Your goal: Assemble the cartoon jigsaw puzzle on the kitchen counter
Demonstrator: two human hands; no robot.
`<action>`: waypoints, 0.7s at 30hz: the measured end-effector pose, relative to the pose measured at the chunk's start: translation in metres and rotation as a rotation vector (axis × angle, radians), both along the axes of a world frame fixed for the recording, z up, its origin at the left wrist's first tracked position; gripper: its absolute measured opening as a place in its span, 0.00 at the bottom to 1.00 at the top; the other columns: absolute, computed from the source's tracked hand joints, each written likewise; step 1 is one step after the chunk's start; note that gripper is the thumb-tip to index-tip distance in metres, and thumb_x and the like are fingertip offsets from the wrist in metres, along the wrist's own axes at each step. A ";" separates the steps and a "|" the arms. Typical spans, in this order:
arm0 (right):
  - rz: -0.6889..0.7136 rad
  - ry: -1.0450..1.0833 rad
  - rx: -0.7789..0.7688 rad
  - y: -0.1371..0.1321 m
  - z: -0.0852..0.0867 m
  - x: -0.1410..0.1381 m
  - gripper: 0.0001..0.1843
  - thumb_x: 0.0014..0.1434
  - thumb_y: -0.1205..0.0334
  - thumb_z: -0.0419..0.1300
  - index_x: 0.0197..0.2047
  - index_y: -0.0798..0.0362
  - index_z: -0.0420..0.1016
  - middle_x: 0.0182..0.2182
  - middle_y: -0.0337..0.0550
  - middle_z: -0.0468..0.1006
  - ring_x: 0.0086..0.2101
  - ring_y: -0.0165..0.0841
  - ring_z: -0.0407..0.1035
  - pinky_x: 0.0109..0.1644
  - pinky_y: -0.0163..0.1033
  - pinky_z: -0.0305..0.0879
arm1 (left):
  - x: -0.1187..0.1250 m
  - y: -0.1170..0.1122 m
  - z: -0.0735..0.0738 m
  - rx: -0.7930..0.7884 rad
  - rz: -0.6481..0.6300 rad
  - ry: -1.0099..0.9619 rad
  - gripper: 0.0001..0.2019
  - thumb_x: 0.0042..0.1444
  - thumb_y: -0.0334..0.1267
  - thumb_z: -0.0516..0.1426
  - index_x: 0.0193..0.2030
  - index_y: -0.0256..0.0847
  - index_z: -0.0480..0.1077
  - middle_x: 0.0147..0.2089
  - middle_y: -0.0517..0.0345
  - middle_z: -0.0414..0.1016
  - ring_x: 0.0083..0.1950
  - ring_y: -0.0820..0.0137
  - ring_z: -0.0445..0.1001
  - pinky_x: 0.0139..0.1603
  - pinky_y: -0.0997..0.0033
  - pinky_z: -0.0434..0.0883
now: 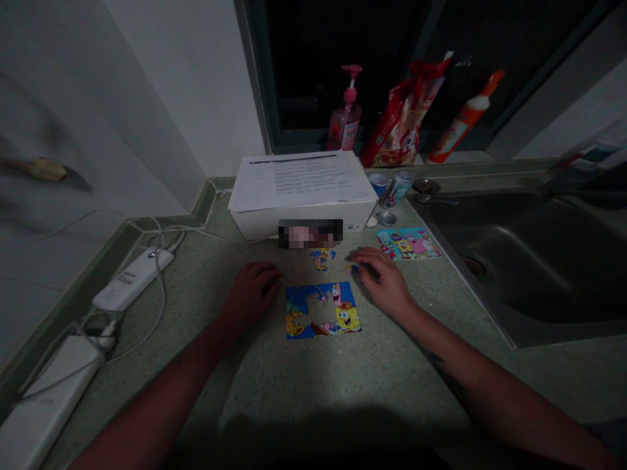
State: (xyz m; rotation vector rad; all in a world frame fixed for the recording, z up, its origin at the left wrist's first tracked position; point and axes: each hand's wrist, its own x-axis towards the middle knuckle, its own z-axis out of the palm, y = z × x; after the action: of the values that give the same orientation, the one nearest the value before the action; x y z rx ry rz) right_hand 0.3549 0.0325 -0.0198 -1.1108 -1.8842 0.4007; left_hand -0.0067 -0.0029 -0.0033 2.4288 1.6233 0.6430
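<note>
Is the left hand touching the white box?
Apart. The head view plainly shows countertop between the left hand and the white box.

Desk (274, 385): stone-like, speckled, smooth, dull sheen. Jigsaw puzzle (349, 318): printed, apparently card; finish unclear in dim light. Box (257, 223): matt white cardboard; sheet (304, 177) on it, printed paper, matt. Sink (553, 258): metal, satin, soft highlights. Pump bottle (344, 125): translucent smooth plastic. Bag (394, 130): glossy, creased plastic film. Can (398, 189): printed metal, shiny.
</note>
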 end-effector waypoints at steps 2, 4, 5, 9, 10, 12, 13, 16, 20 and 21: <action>0.001 -0.001 -0.007 0.000 0.001 0.000 0.15 0.68 0.67 0.60 0.52 0.42 0.84 0.51 0.46 0.88 0.58 0.48 0.77 0.66 0.66 0.71 | 0.000 0.000 0.000 0.002 -0.002 -0.002 0.14 0.73 0.39 0.55 0.56 0.42 0.82 0.58 0.44 0.82 0.61 0.53 0.76 0.66 0.43 0.75; 0.000 -0.003 -0.011 0.000 0.001 0.000 0.15 0.68 0.67 0.60 0.52 0.42 0.84 0.50 0.46 0.88 0.58 0.48 0.77 0.67 0.66 0.71 | 0.000 0.000 0.000 -0.001 -0.002 0.000 0.14 0.73 0.39 0.55 0.55 0.43 0.82 0.58 0.45 0.82 0.60 0.53 0.76 0.66 0.43 0.75; -0.001 -0.005 -0.010 0.000 0.000 0.000 0.15 0.68 0.67 0.60 0.52 0.42 0.84 0.50 0.46 0.88 0.58 0.47 0.77 0.67 0.65 0.71 | 0.000 0.001 0.000 -0.004 -0.002 0.001 0.14 0.73 0.39 0.56 0.55 0.43 0.82 0.58 0.45 0.82 0.61 0.52 0.76 0.66 0.43 0.75; 0.000 -0.009 0.008 0.001 -0.002 0.000 0.15 0.68 0.67 0.61 0.51 0.43 0.84 0.51 0.46 0.88 0.58 0.47 0.78 0.67 0.64 0.71 | 0.000 0.000 0.000 -0.010 -0.003 -0.002 0.14 0.72 0.38 0.56 0.56 0.41 0.82 0.58 0.44 0.81 0.61 0.52 0.75 0.67 0.43 0.75; 0.002 -0.008 0.012 0.001 -0.002 0.000 0.15 0.68 0.67 0.61 0.51 0.43 0.84 0.51 0.46 0.88 0.57 0.47 0.78 0.66 0.64 0.72 | 0.000 0.000 0.000 -0.008 -0.004 -0.002 0.14 0.72 0.37 0.56 0.56 0.41 0.82 0.58 0.44 0.81 0.61 0.52 0.75 0.67 0.43 0.75; 0.004 -0.004 0.017 0.001 -0.002 0.000 0.15 0.68 0.67 0.60 0.51 0.43 0.84 0.51 0.46 0.88 0.57 0.47 0.78 0.66 0.64 0.72 | 0.000 0.000 0.000 -0.004 -0.003 0.000 0.14 0.72 0.37 0.56 0.55 0.41 0.82 0.58 0.44 0.82 0.61 0.52 0.76 0.67 0.43 0.75; 0.006 -0.004 0.019 0.001 -0.002 0.000 0.15 0.68 0.67 0.60 0.51 0.43 0.84 0.51 0.46 0.88 0.57 0.46 0.78 0.65 0.63 0.73 | 0.000 0.000 0.000 -0.003 -0.001 0.001 0.14 0.72 0.37 0.57 0.55 0.42 0.82 0.58 0.44 0.82 0.61 0.52 0.76 0.67 0.43 0.75; 0.010 -0.006 0.015 0.001 -0.002 0.000 0.14 0.68 0.67 0.60 0.51 0.43 0.84 0.50 0.46 0.88 0.57 0.47 0.78 0.65 0.63 0.73 | 0.000 0.000 -0.001 -0.004 0.007 0.003 0.14 0.71 0.37 0.57 0.56 0.42 0.82 0.59 0.44 0.82 0.62 0.52 0.76 0.68 0.43 0.75; 0.006 -0.011 0.000 0.001 -0.002 -0.001 0.14 0.68 0.67 0.61 0.50 0.42 0.84 0.49 0.45 0.89 0.57 0.47 0.79 0.66 0.64 0.72 | 0.000 0.000 0.001 -0.016 0.005 0.010 0.14 0.71 0.36 0.56 0.56 0.43 0.81 0.59 0.45 0.82 0.62 0.52 0.76 0.68 0.42 0.74; 0.006 -0.012 -0.001 0.001 -0.002 -0.001 0.14 0.68 0.67 0.61 0.50 0.42 0.84 0.49 0.45 0.89 0.57 0.47 0.79 0.65 0.64 0.72 | 0.000 0.000 0.001 -0.015 0.006 0.012 0.15 0.71 0.36 0.56 0.56 0.43 0.81 0.59 0.45 0.82 0.62 0.52 0.76 0.68 0.41 0.74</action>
State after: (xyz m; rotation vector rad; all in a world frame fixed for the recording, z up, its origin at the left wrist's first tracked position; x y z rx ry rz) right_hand 0.3542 0.0331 -0.0214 -1.1108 -1.8983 0.3990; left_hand -0.0066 -0.0028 -0.0024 2.4228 1.6350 0.6165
